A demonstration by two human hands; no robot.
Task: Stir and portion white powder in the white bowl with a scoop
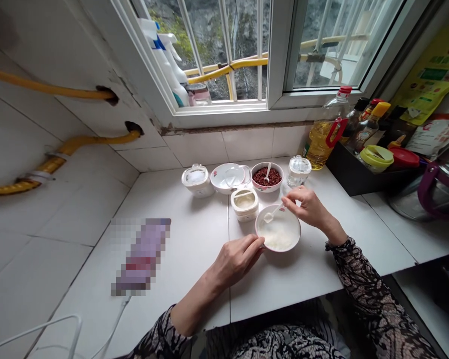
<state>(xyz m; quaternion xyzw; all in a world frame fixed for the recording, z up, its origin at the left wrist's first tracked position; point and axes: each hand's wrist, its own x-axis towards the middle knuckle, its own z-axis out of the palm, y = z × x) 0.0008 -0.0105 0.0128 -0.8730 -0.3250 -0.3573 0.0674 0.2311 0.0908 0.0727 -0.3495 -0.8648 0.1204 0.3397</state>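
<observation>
My left hand (241,257) pinches the left rim of a white bowl (294,232) holding pale powder (279,240). Between the fingers of my right hand (305,204) is a small white spoon (272,214), its scoop over the inside of that bowl. Just left of the bowl stands an uncovered square jar (244,205) with pale contents. Behind them sits a bowl of red beans (266,178) with another white spoon in it. A white dish (220,178) bearing a clear lid is beside the beans.
A lidded white jar (197,180) and a clear jar (299,171) flank the dishes. At the right are an oil bottle (322,137), a black box (344,172) of condiments and a metal pot (409,197). A blurred purple object (144,254) with a white cable lies left.
</observation>
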